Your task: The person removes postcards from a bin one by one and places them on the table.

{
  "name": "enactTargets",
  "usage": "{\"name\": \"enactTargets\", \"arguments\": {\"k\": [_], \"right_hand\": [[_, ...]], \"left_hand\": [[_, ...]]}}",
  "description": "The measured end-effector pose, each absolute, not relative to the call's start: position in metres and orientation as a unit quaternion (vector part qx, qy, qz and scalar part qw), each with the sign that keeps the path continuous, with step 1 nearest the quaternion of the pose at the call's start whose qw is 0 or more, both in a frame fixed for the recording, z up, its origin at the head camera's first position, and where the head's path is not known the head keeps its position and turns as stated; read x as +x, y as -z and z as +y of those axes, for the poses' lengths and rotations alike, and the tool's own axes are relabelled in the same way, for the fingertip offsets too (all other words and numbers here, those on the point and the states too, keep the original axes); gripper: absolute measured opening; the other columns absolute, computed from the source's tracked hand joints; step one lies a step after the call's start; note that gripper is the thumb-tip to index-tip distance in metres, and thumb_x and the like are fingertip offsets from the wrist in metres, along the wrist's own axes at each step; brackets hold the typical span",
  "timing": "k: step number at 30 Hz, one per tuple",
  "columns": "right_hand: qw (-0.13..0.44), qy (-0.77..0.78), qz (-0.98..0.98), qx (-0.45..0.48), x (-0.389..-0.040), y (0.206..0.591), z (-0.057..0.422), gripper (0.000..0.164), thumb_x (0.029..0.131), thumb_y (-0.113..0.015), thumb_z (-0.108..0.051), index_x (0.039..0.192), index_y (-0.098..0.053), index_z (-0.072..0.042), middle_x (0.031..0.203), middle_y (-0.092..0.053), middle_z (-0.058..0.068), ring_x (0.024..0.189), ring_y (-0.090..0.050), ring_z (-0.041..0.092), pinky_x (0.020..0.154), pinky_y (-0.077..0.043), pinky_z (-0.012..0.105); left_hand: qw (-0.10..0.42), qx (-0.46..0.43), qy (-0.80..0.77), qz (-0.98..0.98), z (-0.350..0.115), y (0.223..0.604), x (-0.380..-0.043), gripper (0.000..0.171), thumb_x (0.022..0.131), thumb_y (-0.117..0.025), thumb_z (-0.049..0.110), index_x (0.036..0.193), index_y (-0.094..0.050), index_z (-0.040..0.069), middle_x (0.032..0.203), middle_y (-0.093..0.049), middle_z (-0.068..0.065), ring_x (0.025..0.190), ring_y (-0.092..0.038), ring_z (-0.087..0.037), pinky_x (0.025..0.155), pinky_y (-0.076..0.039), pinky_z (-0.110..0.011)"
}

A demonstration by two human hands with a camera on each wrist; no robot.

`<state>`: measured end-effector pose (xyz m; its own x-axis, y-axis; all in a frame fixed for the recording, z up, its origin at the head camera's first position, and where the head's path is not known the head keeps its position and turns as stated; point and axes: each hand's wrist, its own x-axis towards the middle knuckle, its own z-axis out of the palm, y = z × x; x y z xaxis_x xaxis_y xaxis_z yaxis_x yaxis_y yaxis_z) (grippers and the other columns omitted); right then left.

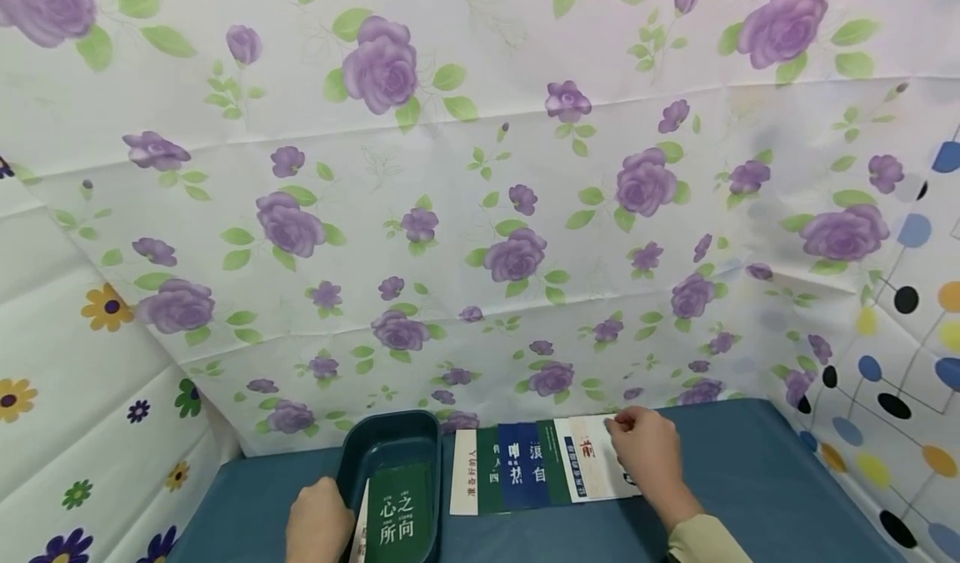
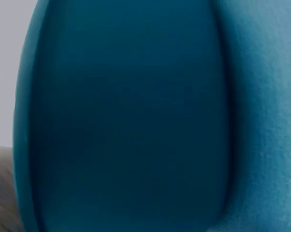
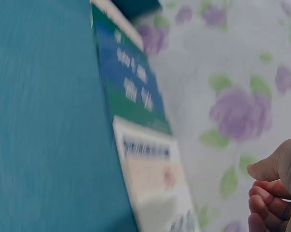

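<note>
Booth (image 1: 67,254) w/ flwr-print sheet (image 1: 450,171)

Soft light brightens the white purple-flowered sheet (image 1: 450,163) evenly; the left-wrist view leaves the dark-blue rounded tray (image 2: 131,121) dim; the right-wrist view blurs the rectangular printed cards (image 3: 128,79).

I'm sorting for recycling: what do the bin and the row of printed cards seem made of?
The bin looks like satin moulded plastic, judging by its rounded corners and smooth walls. The printed cards are likely paper or thin cardstock, lying flat with straight edges; whether coated is unclear.
</note>
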<state>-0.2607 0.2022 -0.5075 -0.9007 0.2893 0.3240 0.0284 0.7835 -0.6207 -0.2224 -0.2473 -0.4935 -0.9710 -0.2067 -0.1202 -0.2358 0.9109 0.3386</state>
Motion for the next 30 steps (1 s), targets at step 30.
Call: {"name": "enactTargets", "arguments": {"k": [30], "right_hand": [[0.041,-0.323,-0.919,0.223,-0.226,0.49,-0.058,0.035,0.084,-0.066,-0.037,0.107,-0.064,-0.012,0.092,-0.058,-0.005,0.085,-0.054,0.006,0.069,-0.045,0.023]], "left_hand": [[0.059,-0.101,-0.169,0.979,-0.245,0.49,-0.223,0.013,0.076,-0.061,0.005,0.082,-0.057,-0.007,0.071,-0.057,-0.015,0.065,-0.059,-0.033,0.056,-0.047,-0.044]]}}
